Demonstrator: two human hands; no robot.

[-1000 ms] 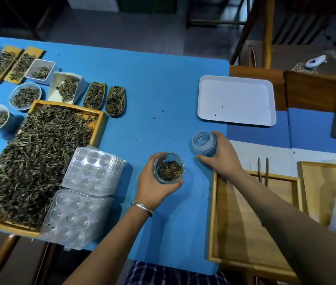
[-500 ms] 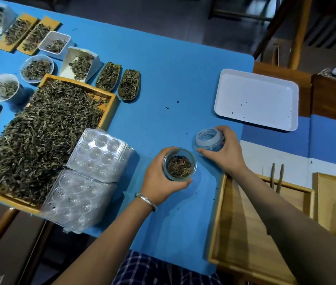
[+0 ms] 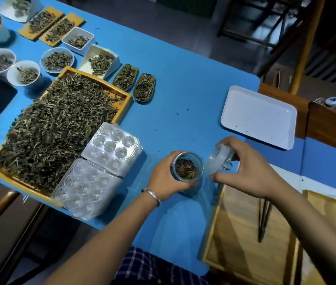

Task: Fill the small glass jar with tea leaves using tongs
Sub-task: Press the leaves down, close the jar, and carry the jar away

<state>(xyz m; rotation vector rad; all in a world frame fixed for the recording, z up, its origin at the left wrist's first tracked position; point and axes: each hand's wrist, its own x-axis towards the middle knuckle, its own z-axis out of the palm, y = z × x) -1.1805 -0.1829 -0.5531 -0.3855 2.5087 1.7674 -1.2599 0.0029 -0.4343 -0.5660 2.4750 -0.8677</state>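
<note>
While the left hand point(image 3: 166, 177) grips the tea-filled glass jar point(image 3: 187, 167), right-hand fingers point(image 3: 224, 141) pinch the lid point(image 3: 219, 160) tilted just beside it.

left hand point(image 3: 166, 177): fingers wrapped, gripping | right hand point(image 3: 247, 171): fingers curled, pinching

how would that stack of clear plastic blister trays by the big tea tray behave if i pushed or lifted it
The clear blister trays look thin and see-through, so probably very light and floppy, flexing when lifted by one edge. They lie loosely stacked and skewed, so a push would likely slide the top ones apart. One end overhangs the blue table edge, so a nudge may tip them off.
</note>
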